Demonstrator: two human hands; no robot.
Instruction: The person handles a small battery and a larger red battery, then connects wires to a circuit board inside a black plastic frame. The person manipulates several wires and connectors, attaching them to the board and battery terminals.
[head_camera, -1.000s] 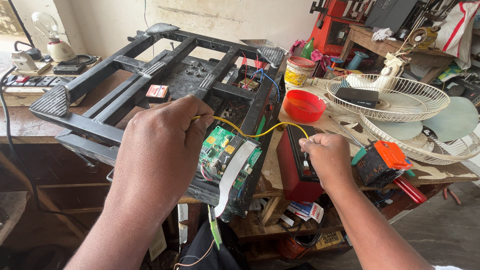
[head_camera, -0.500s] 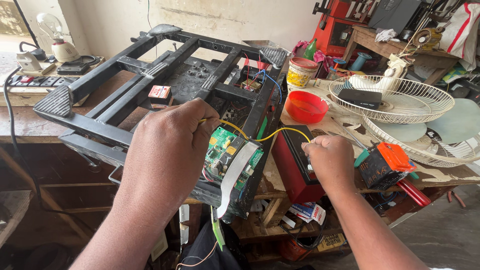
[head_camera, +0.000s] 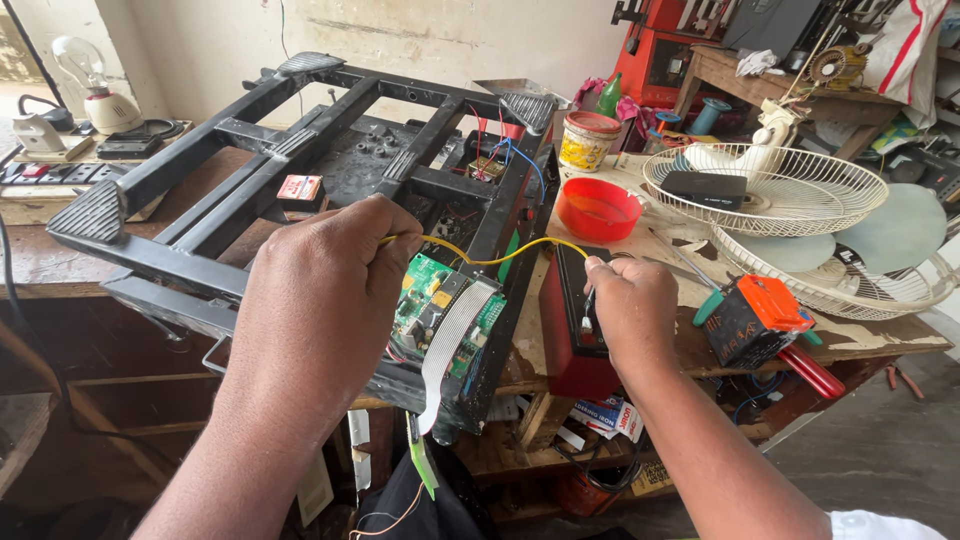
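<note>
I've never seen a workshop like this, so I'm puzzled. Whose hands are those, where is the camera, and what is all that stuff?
The camera sits on a person's head, looking down at their own bare hands. The left hand and right hand each pinch one end of a thin yellow wire. Below it, a green circuit board with a flat grey ribbon cable is fixed to a big black metal frame. On the wooden workbench lie a red plastic bowl and white wire fan guards.
</note>
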